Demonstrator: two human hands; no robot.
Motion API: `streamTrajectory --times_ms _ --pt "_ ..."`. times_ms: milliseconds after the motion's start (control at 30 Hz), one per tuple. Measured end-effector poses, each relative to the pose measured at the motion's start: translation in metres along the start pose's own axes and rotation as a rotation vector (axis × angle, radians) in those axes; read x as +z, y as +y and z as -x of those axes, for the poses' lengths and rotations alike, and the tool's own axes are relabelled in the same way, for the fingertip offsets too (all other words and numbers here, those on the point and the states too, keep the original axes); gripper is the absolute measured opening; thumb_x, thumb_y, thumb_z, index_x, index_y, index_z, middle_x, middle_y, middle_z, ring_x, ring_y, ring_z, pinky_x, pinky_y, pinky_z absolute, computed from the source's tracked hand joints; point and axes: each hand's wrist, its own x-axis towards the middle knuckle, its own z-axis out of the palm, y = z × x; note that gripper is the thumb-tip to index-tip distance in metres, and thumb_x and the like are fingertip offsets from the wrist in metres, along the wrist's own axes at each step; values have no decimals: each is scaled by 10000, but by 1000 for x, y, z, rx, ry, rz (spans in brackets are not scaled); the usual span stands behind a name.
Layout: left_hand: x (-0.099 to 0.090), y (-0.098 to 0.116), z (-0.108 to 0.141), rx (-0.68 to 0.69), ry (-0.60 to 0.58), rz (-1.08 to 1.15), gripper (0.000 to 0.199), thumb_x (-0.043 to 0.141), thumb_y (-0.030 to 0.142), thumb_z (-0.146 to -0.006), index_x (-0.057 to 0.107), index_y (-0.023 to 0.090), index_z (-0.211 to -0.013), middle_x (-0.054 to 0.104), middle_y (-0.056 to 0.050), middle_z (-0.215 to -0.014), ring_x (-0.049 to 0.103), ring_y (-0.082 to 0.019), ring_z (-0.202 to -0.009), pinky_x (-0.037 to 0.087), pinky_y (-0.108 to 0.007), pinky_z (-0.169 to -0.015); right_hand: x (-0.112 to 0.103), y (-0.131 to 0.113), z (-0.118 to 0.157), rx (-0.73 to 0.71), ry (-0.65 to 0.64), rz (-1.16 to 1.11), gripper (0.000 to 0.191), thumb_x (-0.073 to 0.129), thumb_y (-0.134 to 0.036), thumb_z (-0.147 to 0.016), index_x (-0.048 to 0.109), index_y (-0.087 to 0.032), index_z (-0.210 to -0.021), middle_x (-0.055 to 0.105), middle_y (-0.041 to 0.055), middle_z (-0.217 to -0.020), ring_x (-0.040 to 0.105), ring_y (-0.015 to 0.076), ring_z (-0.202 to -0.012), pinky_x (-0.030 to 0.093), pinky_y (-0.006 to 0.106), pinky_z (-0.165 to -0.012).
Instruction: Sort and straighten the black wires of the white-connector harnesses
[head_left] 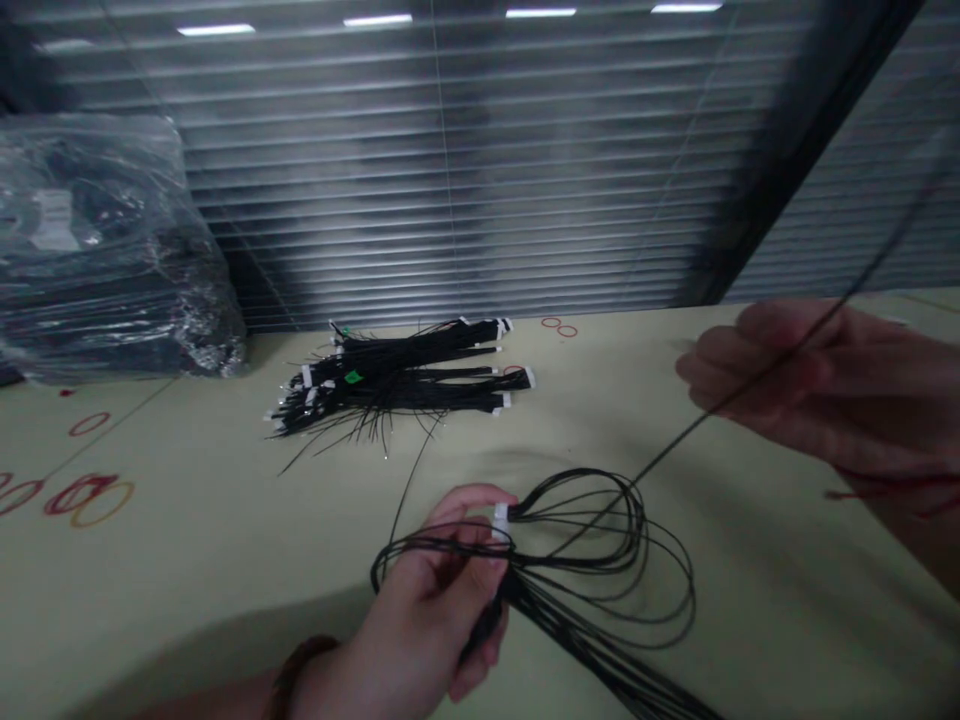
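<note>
The left hand (pixel 424 600) grips a white plastic connector (pixel 501 522) trailing looped thin black wires (pixel 600 560) at six o'clock; the half-open right hand (pixel 780 375), its hold on a crossing wire unclear, is at three, with a pile of white-ended black wire bundles (pixel 397 380) at twelve on the pale green worktop (pixel 150 600).

A plastic-wrapped bundle (pixel 97 250) sits before slatted window blinds (pixel 465 170).

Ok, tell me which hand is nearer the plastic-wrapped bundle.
Left hand: in front of the bundle and to its right, gripping a white connector. Right hand: much farther right.
</note>
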Motion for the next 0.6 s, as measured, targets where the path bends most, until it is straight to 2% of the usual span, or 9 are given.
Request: streamTrajectory --times_ms 33,100,167,233,333,400,467,533,600 --pt "1 0 0 3 9 -4 429 599 504 -832 382 217 -1067 359 123 -461 222 -27 -313 191 -85 -268 -1 -1 1 -19 -104 -94 329 477 -362 -831 544 -97 -648 531 -41 -586 522 46 -585 365 293 -582" --pt "2 2 0 9 16 -14 410 586 493 -845 379 218 -1068 362 123 -465 220 -26 -313 189 -82 -269 -1 -1 2 -105 -286 -79 366 692 -438 -676 544 -107 -632 533 -44 -602 530 70 -635 371 283 -593" --pt "2 2 0 12 17 -16 403 573 494 -854 377 218 -1073 355 125 -464 217 -25 -310 189 -82 -268 2 -1 3 -139 -394 -26 451 728 -484 -637 502 -99 -574 511 -51 -592 501 60 -617 362 258 -573" --pt "2 2 -1 7 5 -11 419 584 503 -843 380 218 -1072 351 126 -461 220 -26 -305 190 -84 -262 6 1 4 -130 -404 -8 497 701 -488 -667 439 -92 -522 477 -62 -562 475 43 -581 344 240 -548" --pt "1 0 -2 6 4 -1 424 592 506 -836 381 220 -1067 345 128 -454 224 -28 -304 189 -83 -261 10 2 4 -77 -303 -67 489 574 -428 -800 383 -96 -495 445 -63 -499 469 33 -527 304 240 -511" --pt "1 -1 -2 17 8 5 421 587 505 -841 376 223 -1071 349 128 -454 226 -29 -304 190 -81 -260 11 1 3 30 -201 -151 489 310 -335 -947 457 -102 -543 383 -59 -421 421 20 -442 246 246 -468" --pt "0 -1 -2 28 8 6 417 582 503 -846 371 224 -1074 358 128 -452 225 -29 -302 189 -80 -258 8 -3 2 97 -41 -218 567 121 -291 -986 564 -117 -677 251 -68 -374 303 -2 -370 158 244 -436" --pt "1 -1 -2 25 16 0 417 584 496 -847 368 223 -1076 362 129 -449 225 -30 -302 190 -78 -258 1 -8 0 45 124 -207 548 149 -369 -991 599 -128 -792 164 -72 -412 208 -13 -381 104 252 -433" --pt "1 1 -1 17 31 -11 424 588 496 -844 367 219 -1077 363 129 -439 226 -32 -304 193 -76 -259 -12 -11 -1 -79 271 31 515 200 -403 -985 602 -119 -834 233 -76 -460 220 -12 -421 137 260 -434"
